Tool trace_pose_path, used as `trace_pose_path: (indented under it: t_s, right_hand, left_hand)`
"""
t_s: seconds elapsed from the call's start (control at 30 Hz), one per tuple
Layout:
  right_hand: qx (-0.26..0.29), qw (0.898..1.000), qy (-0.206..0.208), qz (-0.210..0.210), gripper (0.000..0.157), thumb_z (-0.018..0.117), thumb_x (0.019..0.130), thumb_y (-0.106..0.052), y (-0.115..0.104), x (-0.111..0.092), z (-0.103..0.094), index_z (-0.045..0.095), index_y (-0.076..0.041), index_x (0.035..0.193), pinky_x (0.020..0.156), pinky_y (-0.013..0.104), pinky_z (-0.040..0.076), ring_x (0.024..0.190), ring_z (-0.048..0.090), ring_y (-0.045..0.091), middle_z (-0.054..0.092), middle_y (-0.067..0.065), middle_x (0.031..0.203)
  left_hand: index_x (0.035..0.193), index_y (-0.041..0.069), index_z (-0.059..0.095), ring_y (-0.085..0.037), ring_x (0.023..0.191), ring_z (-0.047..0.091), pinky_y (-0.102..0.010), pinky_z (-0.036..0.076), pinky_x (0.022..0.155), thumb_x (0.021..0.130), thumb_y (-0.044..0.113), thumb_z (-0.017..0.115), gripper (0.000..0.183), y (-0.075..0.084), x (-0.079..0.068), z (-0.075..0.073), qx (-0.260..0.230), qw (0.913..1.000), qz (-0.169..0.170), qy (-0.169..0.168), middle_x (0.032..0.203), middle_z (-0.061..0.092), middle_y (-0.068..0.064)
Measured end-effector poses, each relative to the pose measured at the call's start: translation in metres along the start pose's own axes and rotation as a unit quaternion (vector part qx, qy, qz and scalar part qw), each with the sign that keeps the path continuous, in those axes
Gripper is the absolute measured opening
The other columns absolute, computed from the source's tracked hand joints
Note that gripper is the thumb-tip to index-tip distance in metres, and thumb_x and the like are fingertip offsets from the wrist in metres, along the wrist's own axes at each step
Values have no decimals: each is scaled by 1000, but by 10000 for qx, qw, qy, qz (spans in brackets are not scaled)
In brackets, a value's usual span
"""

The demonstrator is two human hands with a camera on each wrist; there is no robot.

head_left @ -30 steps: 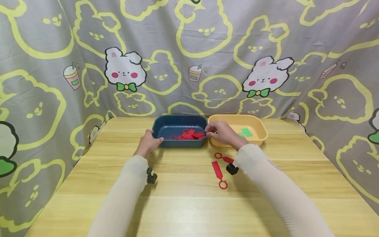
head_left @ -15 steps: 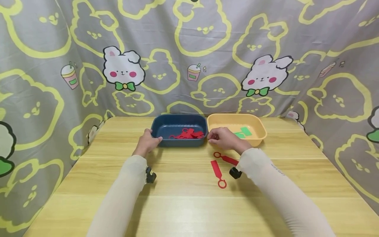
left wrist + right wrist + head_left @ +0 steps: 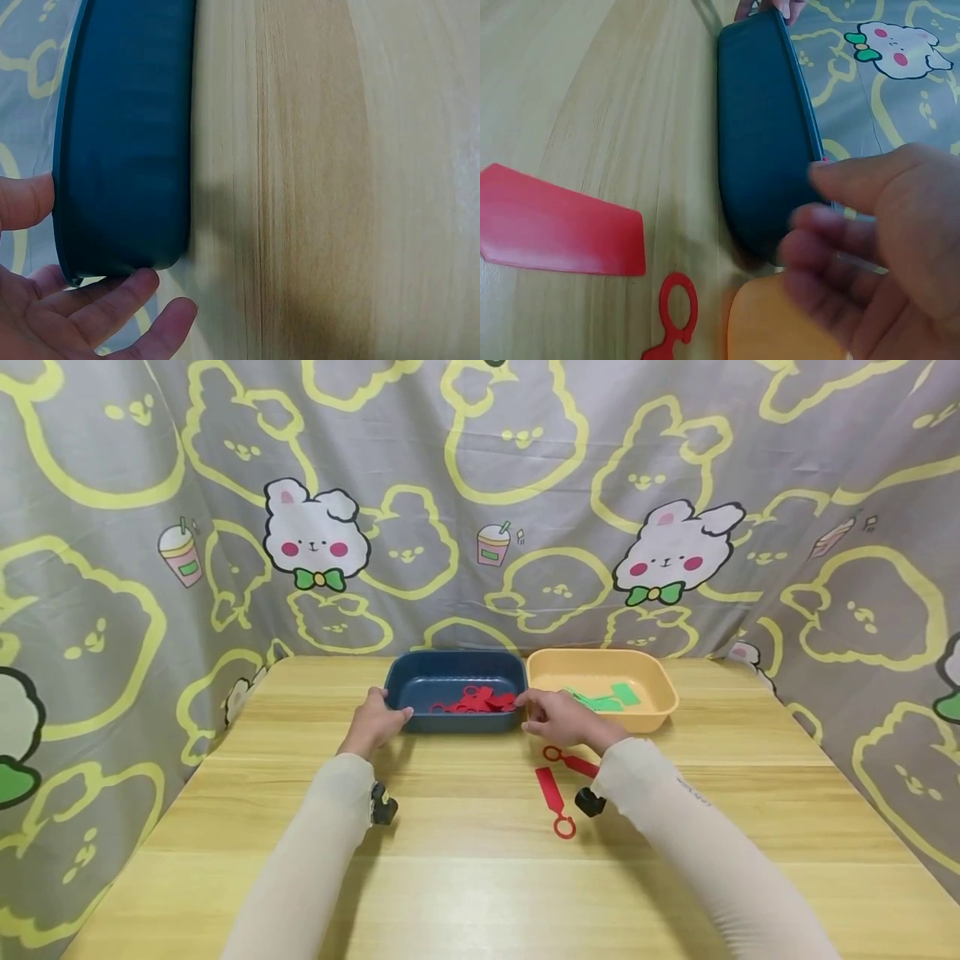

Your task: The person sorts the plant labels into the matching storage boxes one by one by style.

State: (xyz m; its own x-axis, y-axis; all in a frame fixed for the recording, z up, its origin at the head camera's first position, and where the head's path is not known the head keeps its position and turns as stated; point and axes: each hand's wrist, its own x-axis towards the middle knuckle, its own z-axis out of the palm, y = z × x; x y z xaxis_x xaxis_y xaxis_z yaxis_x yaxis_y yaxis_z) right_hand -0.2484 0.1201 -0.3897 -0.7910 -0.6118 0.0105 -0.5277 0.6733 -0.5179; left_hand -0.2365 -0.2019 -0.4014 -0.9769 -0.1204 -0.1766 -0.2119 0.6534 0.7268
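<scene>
A dark blue plastic bin (image 3: 457, 724) holds a heap of red ring tags (image 3: 476, 700) toward its right end. My left hand (image 3: 377, 721) grips its front left corner. In the left wrist view the thumb (image 3: 26, 202) lies at the rim and the fingers (image 3: 112, 307) bend round the end wall. At the opposite front corner is my right hand (image 3: 558, 717), its thumb (image 3: 855, 180) over the rim and its curled fingers (image 3: 825, 262) at the end wall, slightly blurred. My right hand partly covers the yellow bin (image 3: 660, 714), which has green tags (image 3: 622, 695) inside.
Two loose red ring tags lie on the wooden table (image 3: 465, 893) in front of the bins: one tag (image 3: 551, 793) points toward me, and another tag (image 3: 577, 764) is partly hidden by my right sleeve. A patterned grey curtain (image 3: 420, 460) hangs behind the table.
My right hand has dipped toward the front, then come back to the blue bin's right corner. The left hand keeps its hold, and both bins stay in place.
</scene>
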Motion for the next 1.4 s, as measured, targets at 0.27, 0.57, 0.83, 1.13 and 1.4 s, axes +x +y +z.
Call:
trace_pose_path:
  t_s: [0.27,0.57,0.83,1.13,1.4]
  right_hand:
    - [-93,9992,-378,62,46,67,93,-14,-1,-1,-2,52,-3,134,71,32,48,72,56,15,59,-1,81]
    - [-124,9999,21,-84,8,69,90,-11,8,-13,-2,62,-8,87,65,30,45,68,52,13,58,-2,75]
    - [-591,9955,-635,391,11,76,85,-12,20,-25,-1,65,-9,85,67,29,45,67,51,13,58,-3,73]
    - [-1173,9803,-1223,1018,18,81,80,-18,34,-34,1,64,-11,82,67,29,45,68,52,14,58,-3,76]
    - [-1238,9787,-1290,1011,17,79,83,-18,36,-34,2,63,-13,77,64,26,42,65,50,12,57,-4,71]
  left_hand:
    - [148,-4,21,-40,122,45,-50,39,99,96,30,59,73,1,0,1,-20,10000,34,4,143,36,-34]
    - [149,-3,21,-40,124,44,-51,37,102,96,31,59,73,0,0,1,-3,10000,-15,7,144,35,-33]
    - [148,-4,22,-41,128,40,-51,34,105,96,30,59,72,0,0,1,32,10000,17,40,144,35,-34]
    - [148,-2,22,-39,124,44,-50,36,103,96,31,59,72,2,-2,0,49,10000,-34,21,143,36,-33]
    - [148,-3,21,-38,120,45,-49,39,98,96,30,58,72,1,0,1,85,10000,-26,23,143,36,-33]
